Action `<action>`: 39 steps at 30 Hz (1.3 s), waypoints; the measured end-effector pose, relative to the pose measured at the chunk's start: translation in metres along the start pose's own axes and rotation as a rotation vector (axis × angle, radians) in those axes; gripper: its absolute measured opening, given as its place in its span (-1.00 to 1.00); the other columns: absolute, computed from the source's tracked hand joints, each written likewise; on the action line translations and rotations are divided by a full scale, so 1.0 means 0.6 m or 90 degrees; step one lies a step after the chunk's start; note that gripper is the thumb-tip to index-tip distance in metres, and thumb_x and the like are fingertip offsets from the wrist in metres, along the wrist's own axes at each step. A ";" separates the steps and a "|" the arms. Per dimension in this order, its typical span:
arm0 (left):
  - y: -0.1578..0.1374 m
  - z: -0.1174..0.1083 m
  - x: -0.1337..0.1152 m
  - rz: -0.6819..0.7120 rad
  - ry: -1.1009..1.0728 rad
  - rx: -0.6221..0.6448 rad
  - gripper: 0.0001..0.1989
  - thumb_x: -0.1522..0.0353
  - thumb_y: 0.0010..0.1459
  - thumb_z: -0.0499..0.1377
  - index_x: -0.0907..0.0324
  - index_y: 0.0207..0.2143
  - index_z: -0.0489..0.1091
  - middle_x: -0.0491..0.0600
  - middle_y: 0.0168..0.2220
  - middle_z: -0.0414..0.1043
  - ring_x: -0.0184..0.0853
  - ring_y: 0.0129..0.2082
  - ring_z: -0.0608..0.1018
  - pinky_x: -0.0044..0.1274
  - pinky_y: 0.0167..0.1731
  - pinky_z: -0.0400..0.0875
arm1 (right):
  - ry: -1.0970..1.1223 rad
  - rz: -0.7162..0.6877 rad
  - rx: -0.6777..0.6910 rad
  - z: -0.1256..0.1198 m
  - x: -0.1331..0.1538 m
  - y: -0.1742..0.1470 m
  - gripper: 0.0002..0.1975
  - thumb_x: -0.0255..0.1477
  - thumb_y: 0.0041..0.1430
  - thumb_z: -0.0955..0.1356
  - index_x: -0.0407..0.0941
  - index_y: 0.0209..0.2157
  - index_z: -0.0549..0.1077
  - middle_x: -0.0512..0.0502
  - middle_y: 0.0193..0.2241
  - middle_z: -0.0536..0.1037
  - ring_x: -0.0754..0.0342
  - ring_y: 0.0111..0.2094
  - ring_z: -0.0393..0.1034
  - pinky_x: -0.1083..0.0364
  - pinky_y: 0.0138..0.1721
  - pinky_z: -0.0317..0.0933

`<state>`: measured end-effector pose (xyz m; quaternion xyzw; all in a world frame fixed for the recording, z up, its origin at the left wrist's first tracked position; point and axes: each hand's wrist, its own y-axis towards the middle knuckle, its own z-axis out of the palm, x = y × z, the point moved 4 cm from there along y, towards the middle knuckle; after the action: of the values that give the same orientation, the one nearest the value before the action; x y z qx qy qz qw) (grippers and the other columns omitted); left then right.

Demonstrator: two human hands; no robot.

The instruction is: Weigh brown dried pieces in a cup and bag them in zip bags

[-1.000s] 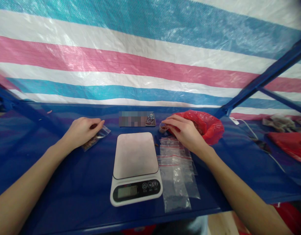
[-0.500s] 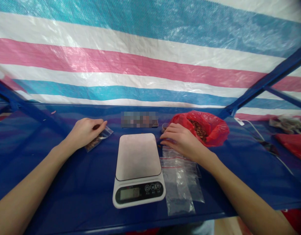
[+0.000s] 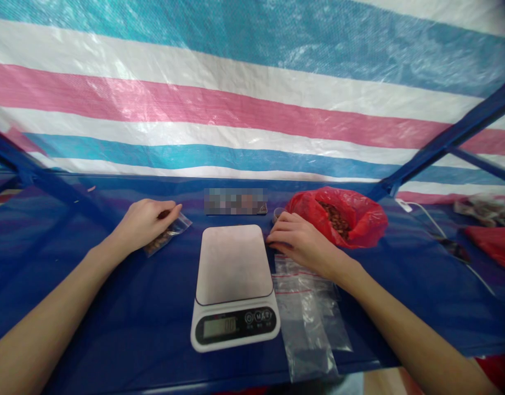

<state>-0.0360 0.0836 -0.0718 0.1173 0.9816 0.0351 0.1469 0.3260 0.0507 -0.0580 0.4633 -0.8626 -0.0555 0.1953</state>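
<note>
My left hand [image 3: 147,222] is closed around a small clear zip bag [image 3: 164,239] with brown pieces in it, left of the scale; its fingers cover part of the bag. Beside the scale's right edge, my right hand [image 3: 295,238] has its fingertips pressed together low over the table. What they hold, if anything, is hidden. Between the hands stands a white digital scale [image 3: 233,269], its plate bare and its display reading about zero. Flat zip bags [image 3: 307,312] lie overlapping below my right hand, the lowest reaching over the table's front edge.
A red plastic bag [image 3: 365,219] with brown pieces [image 3: 336,219] sits open behind my right hand. A small clear cup [image 3: 278,214] stands beside it. A blurred-out flat item [image 3: 236,202] lies behind the scale. Blue frame bars [image 3: 425,148] rise on both sides, and a white cable [image 3: 429,219] runs at right.
My right fingertips have come closer together and lower beside the scale. The flat zip bags have slid toward the front edge. My left hand stays on its bag.
</note>
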 end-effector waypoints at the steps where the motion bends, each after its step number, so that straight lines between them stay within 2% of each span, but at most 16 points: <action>1: 0.000 -0.001 -0.001 -0.002 0.000 -0.001 -0.53 0.06 0.37 -0.05 0.11 -0.54 0.24 -0.06 -0.59 0.29 -0.30 -0.54 0.38 -0.44 -0.39 0.05 | 0.002 -0.001 -0.001 0.000 0.001 0.001 -0.83 -0.49 0.45 0.38 -0.12 -0.21 0.65 -0.14 -0.27 0.64 -0.07 -0.16 0.39 -0.03 -0.08 0.31; 12: 0.002 -0.001 -0.001 0.001 0.006 -0.003 -0.52 0.05 0.37 -0.04 0.11 -0.54 0.22 -0.07 -0.60 0.29 -0.31 -0.56 0.37 -0.44 -0.40 0.04 | -0.002 -0.008 -0.017 0.000 0.008 0.004 -0.85 -0.50 0.45 0.38 -0.13 -0.21 0.62 -0.15 -0.25 0.63 -0.06 -0.15 0.42 -0.02 -0.07 0.33; 16: 0.002 0.001 0.001 0.002 0.003 -0.004 -0.53 0.05 0.37 -0.04 0.11 -0.54 0.23 -0.06 -0.59 0.30 -0.30 -0.55 0.38 -0.44 -0.39 0.04 | -0.031 -0.015 -0.090 -0.025 0.006 0.004 -0.87 -0.50 0.45 0.39 -0.13 -0.18 0.62 -0.15 -0.24 0.65 -0.06 -0.17 0.44 -0.03 -0.09 0.32; 22: 0.001 0.001 -0.001 0.007 0.007 0.002 -0.52 0.05 0.38 -0.05 0.11 -0.53 0.25 -0.06 -0.58 0.32 -0.30 -0.54 0.39 -0.44 -0.39 0.05 | -0.083 0.072 -0.248 -0.058 -0.022 -0.005 -0.88 -0.51 0.43 0.40 -0.10 -0.21 0.63 -0.14 -0.25 0.68 -0.08 -0.19 0.46 -0.07 -0.09 0.33; 28: 0.002 -0.002 -0.006 0.009 0.006 -0.004 -0.53 0.06 0.36 -0.04 0.10 -0.55 0.22 -0.07 -0.61 0.29 -0.31 -0.57 0.36 -0.44 -0.40 0.04 | -0.105 0.104 -0.266 -0.054 -0.029 -0.005 -0.88 -0.51 0.41 0.41 -0.10 -0.22 0.63 -0.14 -0.27 0.68 -0.10 -0.21 0.49 -0.09 -0.11 0.36; 31: 0.002 -0.003 -0.008 0.008 0.005 -0.005 -0.53 0.07 0.36 -0.04 0.10 -0.56 0.21 -0.07 -0.61 0.29 -0.31 -0.57 0.36 -0.44 -0.40 0.05 | -0.122 0.111 -0.296 -0.067 -0.026 -0.007 -0.86 -0.51 0.42 0.38 -0.11 -0.19 0.63 -0.16 -0.27 0.67 -0.10 -0.22 0.52 -0.09 -0.10 0.38; 33: 0.001 -0.003 -0.009 0.011 0.004 -0.002 -0.53 0.07 0.37 -0.04 0.10 -0.55 0.22 -0.07 -0.61 0.30 -0.31 -0.56 0.38 -0.44 -0.40 0.06 | -0.129 0.148 -0.335 -0.087 -0.037 -0.018 -0.84 -0.53 0.40 0.36 -0.10 -0.18 0.63 -0.16 -0.24 0.68 -0.10 -0.21 0.55 -0.08 -0.09 0.40; 36: 0.001 -0.003 -0.011 0.019 0.003 -0.002 -0.52 0.07 0.38 -0.04 0.11 -0.55 0.24 -0.06 -0.59 0.33 -0.30 -0.55 0.41 -0.44 -0.40 0.07 | -0.134 0.281 -0.370 -0.119 -0.081 -0.050 -0.84 -0.53 0.30 0.37 -0.07 -0.20 0.62 -0.12 -0.28 0.70 -0.08 -0.29 0.59 -0.04 -0.18 0.43; 37: 0.000 -0.003 -0.011 0.022 0.003 -0.004 -0.52 0.07 0.38 -0.04 0.11 -0.55 0.24 -0.06 -0.59 0.33 -0.30 -0.55 0.41 -0.44 -0.40 0.08 | -0.139 0.322 -0.346 -0.126 -0.099 -0.060 -0.85 -0.52 0.26 0.38 -0.06 -0.22 0.62 -0.10 -0.31 0.70 -0.08 -0.34 0.59 -0.04 -0.22 0.43; 39: 0.000 -0.003 -0.011 0.025 0.004 -0.011 -0.52 0.07 0.38 -0.04 0.11 -0.55 0.23 -0.06 -0.60 0.33 -0.31 -0.56 0.39 -0.44 -0.41 0.08 | -0.138 0.342 -0.264 -0.129 -0.131 -0.074 -0.85 -0.49 0.24 0.38 -0.04 -0.26 0.63 -0.09 -0.31 0.72 -0.11 -0.33 0.61 -0.05 -0.23 0.45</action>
<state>-0.0304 0.0821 -0.0685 0.1351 0.9792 0.0467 0.1442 0.4295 0.0967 -0.0215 0.1620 -0.9397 -0.2248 0.2004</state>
